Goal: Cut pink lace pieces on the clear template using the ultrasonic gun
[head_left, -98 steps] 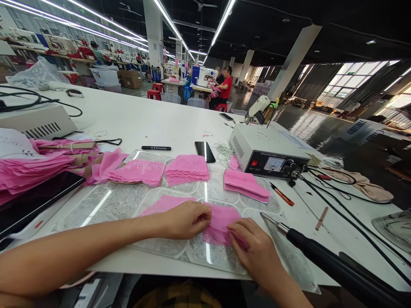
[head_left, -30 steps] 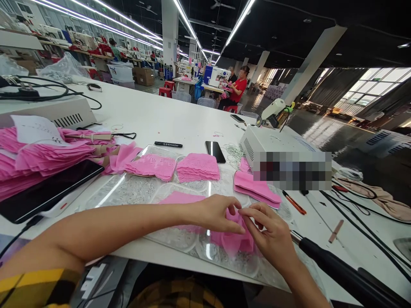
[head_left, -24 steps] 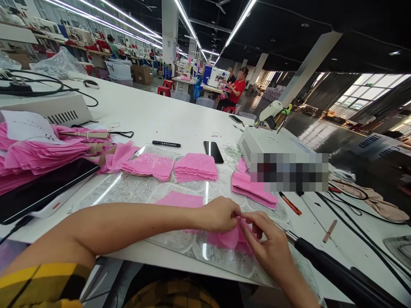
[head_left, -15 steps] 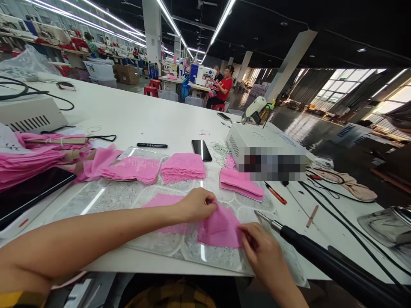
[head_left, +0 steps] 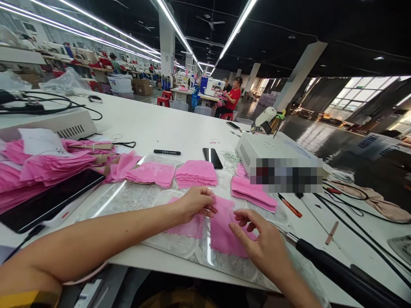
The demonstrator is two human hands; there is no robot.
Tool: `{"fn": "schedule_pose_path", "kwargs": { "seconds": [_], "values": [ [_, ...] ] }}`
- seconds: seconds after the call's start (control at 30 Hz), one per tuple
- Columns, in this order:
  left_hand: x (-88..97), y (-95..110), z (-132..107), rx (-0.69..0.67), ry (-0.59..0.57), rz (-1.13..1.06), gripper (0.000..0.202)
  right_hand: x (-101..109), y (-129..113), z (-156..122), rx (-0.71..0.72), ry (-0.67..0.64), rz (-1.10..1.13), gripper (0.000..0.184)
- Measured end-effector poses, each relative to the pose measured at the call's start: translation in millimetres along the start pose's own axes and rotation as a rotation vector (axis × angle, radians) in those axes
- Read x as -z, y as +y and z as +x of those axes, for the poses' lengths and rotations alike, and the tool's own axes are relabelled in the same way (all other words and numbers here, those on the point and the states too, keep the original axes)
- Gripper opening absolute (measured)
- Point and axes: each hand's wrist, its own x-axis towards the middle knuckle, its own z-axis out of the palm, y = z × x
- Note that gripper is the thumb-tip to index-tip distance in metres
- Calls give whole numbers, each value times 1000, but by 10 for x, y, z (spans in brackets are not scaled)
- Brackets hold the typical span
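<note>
A pink fabric piece (head_left: pixel 224 233) lies flat on a clear plastic sheet (head_left: pixel 128 199) near the table's front edge. My left hand (head_left: pixel 194 202) pinches its upper left corner with curled fingers. My right hand (head_left: pixel 257 244) rests on the fabric's right side with fingers spread and flat. A second pink piece (head_left: pixel 188 229) lies under my left hand. Stacks of pink pieces (head_left: pixel 195 173) sit further back on the sheet, and a folded pink stack (head_left: pixel 253 193) lies to the right.
A black-handled metal-tipped tool (head_left: pixel 324 261) lies at the right with its cable. A white control box (head_left: pixel 276 160) stands behind. A black phone (head_left: pixel 212 157), a marker (head_left: pixel 167 152), a tablet (head_left: pixel 48 201) and pink piles (head_left: pixel 38 164) are on the white table. People sit far off.
The pink piece was bunched and lifted between both hands; now it lies spread flat. My right hand has opened onto it. My left hand still pinches its corner.
</note>
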Motion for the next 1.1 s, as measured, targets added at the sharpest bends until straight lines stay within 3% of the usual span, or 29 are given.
{"fn": "schedule_pose_path", "kwargs": {
  "seconds": [0.1, 0.27, 0.37, 0.5, 0.73, 0.9, 1.0, 1.1],
  "values": [
    [113, -4, -74, -10, 26, -68, 20, -171, -112, 154, 19, -41, 18, 33],
    [309, -4, -181, -10, 80, -111, 20, -461, -214, 408, 116, -84, 104, 22],
    [464, 2, -177, -5, 146, -99, 13, -515, -264, 528, 180, -143, 166, 21],
    [701, 48, -106, -73, 247, -56, 17, -537, -249, 710, 92, -264, 317, 24],
    [965, 168, -24, -217, 59, 141, 11, -630, -59, 1087, 48, -425, 418, 33],
    [1129, 227, 11, -380, -34, 454, 32, -576, 16, 1244, 83, -357, 406, 34],
    [1203, 194, -88, -517, -51, 697, 20, -531, 20, 1100, 138, -309, 370, 24],
    [1234, 67, -304, -631, -124, 914, 12, -549, 4, 762, 330, -372, 264, 14]
  ]
}}
